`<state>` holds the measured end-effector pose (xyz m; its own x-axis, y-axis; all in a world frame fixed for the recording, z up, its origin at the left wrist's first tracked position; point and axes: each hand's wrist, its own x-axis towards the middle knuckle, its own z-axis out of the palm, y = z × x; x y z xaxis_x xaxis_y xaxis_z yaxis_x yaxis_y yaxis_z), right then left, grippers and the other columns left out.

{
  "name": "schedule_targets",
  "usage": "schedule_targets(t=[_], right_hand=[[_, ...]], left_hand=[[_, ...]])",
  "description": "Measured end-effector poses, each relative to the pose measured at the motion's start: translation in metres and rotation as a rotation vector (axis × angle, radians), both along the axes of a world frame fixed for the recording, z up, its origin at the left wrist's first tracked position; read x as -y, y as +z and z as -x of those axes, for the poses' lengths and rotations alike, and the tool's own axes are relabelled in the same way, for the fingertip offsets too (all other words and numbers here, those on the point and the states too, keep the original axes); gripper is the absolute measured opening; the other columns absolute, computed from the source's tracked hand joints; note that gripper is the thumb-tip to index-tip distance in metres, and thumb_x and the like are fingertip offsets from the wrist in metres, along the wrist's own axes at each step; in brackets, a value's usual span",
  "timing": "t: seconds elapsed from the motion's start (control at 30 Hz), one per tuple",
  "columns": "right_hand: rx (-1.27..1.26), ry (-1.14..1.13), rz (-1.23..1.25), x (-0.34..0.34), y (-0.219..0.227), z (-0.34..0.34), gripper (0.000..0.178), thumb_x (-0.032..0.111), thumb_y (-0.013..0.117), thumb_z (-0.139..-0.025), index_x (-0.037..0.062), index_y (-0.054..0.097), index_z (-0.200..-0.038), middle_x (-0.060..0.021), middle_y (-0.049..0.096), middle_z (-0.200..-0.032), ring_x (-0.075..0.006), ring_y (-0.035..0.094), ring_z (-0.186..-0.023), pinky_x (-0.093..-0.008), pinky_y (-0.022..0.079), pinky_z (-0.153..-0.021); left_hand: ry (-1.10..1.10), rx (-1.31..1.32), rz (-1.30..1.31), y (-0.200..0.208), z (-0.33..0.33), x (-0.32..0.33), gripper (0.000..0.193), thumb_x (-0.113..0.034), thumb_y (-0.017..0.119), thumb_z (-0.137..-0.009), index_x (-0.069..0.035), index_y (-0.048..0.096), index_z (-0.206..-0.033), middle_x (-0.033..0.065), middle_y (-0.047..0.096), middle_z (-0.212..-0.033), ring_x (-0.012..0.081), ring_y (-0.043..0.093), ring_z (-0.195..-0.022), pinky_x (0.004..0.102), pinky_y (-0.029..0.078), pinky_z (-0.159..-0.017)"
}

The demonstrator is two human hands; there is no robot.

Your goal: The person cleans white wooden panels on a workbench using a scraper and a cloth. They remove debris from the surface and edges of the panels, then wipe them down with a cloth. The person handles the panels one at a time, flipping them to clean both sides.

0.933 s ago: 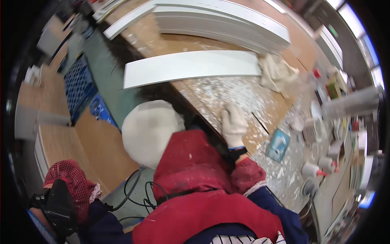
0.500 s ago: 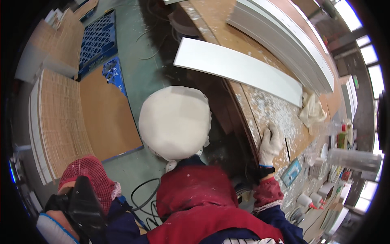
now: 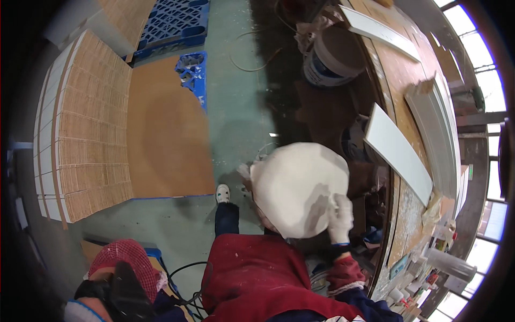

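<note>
A round cream-coloured, cloth-covered seat or lid [image 3: 295,188] stands low in front of me, beside the bench. My right hand [image 3: 339,219], in a white knit glove, hovers at its right edge and casts a shadow on the top. Its fingers point forward, somewhat blurred, with nothing seen in them. At the lower left rim, only the white glove cuff of my left hand [image 3: 80,312] shows below a checked red sleeve and a black wrist strap. Its fingers are out of sight.
The workbench [image 3: 399,204] on the right carries a white board [image 3: 399,153] jutting over its edge and long white mouldings [image 3: 437,134]. A white bucket [image 3: 330,59] sits beneath it. Stacked panels [image 3: 91,134] stand left beside a brown sheet [image 3: 171,129] and blue pallet [image 3: 174,21].
My right hand has left the bench top and moved over to the round cover. The view has shifted left, so the bench lies farther right, and a white shoe now shows.
</note>
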<state>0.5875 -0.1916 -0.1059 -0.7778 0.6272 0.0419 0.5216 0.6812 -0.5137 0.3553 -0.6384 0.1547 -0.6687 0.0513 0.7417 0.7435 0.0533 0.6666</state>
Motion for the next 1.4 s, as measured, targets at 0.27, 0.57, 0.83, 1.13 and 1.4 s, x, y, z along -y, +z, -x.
schedule_targets(t=[0.27,0.57,0.83,1.13,1.4], right_hand=[[0.057,-0.187,-0.023,0.034,-0.073,0.073,0.012,0.011,0.062,-0.087,0.0025,0.058,-0.094,-0.0169,0.062,-0.093,-0.0351,0.06,-0.086,-0.0416,0.049,-0.079],[0.155,-0.058,-0.053,0.019,-0.077,0.051,0.019,0.011,0.06,-0.086,0.0009,0.061,-0.102,-0.0168,0.061,-0.094,-0.0328,0.057,-0.091,-0.0398,0.046,-0.085],[0.158,0.009,0.234,-0.009,-0.071,0.149,0.023,0.014,0.062,-0.085,0.001,0.062,-0.104,-0.0173,0.062,-0.099,-0.0335,0.059,-0.094,-0.0403,0.047,-0.087],[0.185,0.05,0.249,-0.023,-0.056,0.179,0.023,0.015,0.062,-0.086,0.0011,0.063,-0.105,-0.0177,0.063,-0.1,-0.0336,0.059,-0.095,-0.0408,0.047,-0.087],[0.154,-0.007,0.307,-0.007,-0.047,0.168,0.024,0.015,0.063,-0.086,0.0012,0.063,-0.105,-0.018,0.063,-0.102,-0.0337,0.06,-0.096,-0.0412,0.047,-0.087]], left_hand=[[0.084,0.115,0.034,-0.056,0.086,0.025,0.041,-0.034,0.036,-0.101,-0.002,0.041,-0.127,0.0133,0.047,-0.125,0.0243,0.047,-0.121,0.0414,0.034,-0.111],[0.281,0.139,0.192,-0.075,0.189,-0.018,0.042,-0.033,0.035,-0.102,-0.002,0.041,-0.129,0.0141,0.049,-0.126,0.0245,0.048,-0.121,0.0412,0.035,-0.111],[0.546,-0.196,0.508,0.099,0.272,-0.082,0.042,-0.032,0.034,-0.102,-0.001,0.042,-0.13,0.0147,0.05,-0.126,0.0246,0.049,-0.122,0.0411,0.036,-0.11],[0.758,-0.106,0.833,0.18,0.395,-0.115,0.043,-0.031,0.033,-0.102,-0.001,0.043,-0.132,0.0154,0.051,-0.127,0.0248,0.05,-0.122,0.0409,0.037,-0.109],[0.719,-0.06,1.105,0.202,0.479,-0.176,0.044,-0.03,0.032,-0.102,0.0,0.043,-0.133,0.0161,0.053,-0.128,0.0249,0.051,-0.122,0.0407,0.038,-0.109]])
